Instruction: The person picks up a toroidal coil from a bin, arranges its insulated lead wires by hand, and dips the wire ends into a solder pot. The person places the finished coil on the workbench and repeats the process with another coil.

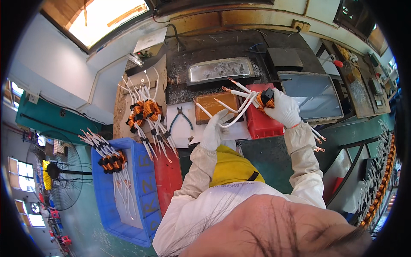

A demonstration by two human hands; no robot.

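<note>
My right hand, in a white glove, is closed around a copper-wound coil with a black block on it. White-sleeved leads with bare copper ends fan out from the coil to the left. My left hand, also gloved, grips some of these leads near their bend. Beneath them lie a shallow tray of amber material and a red box. Left of my left hand, a pair of pliers with dark green handles rests on white paper.
Behind the amber tray sits a rectangular trough with a silvery surface. More coils lie on a wooden board at left. A blue crate holds further coils, beside a standing fan. Many leaded coils line the right.
</note>
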